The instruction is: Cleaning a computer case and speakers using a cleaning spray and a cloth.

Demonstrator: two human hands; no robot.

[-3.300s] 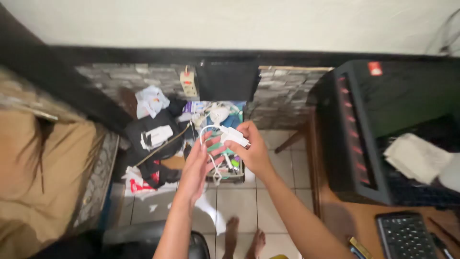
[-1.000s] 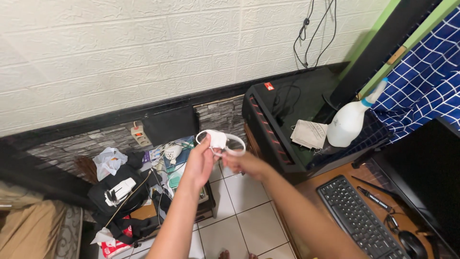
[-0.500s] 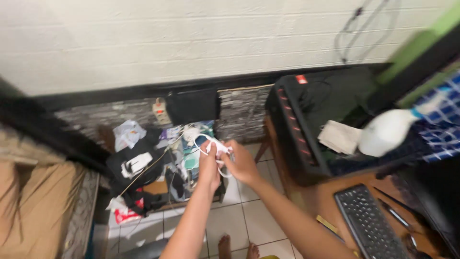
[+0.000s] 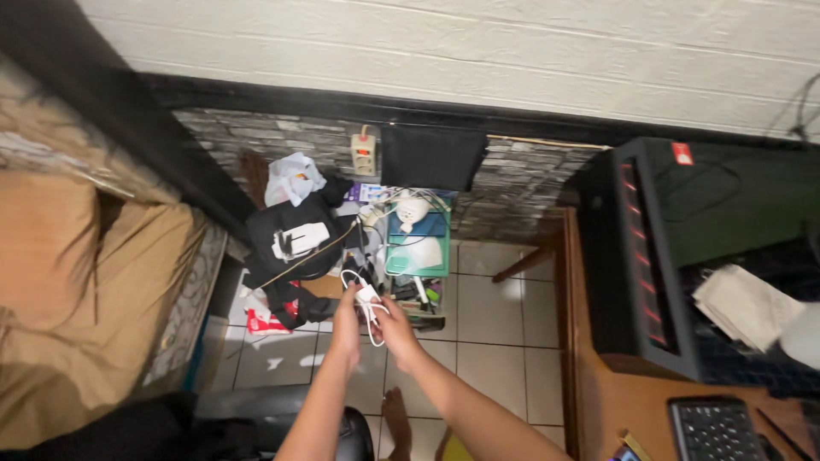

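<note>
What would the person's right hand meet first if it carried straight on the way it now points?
Probably the white cable at its fingertips, then the cluttered box beyond; the right hand points up-left, though depth is unclear.

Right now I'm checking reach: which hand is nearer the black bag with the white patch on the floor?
Left. The left hand is just right of the black bag; the right hand is farther right, both holding the white cable.

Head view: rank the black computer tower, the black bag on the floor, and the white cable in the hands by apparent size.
1. black computer tower, though it sits nearer the camera
2. black bag
3. white cable
</note>
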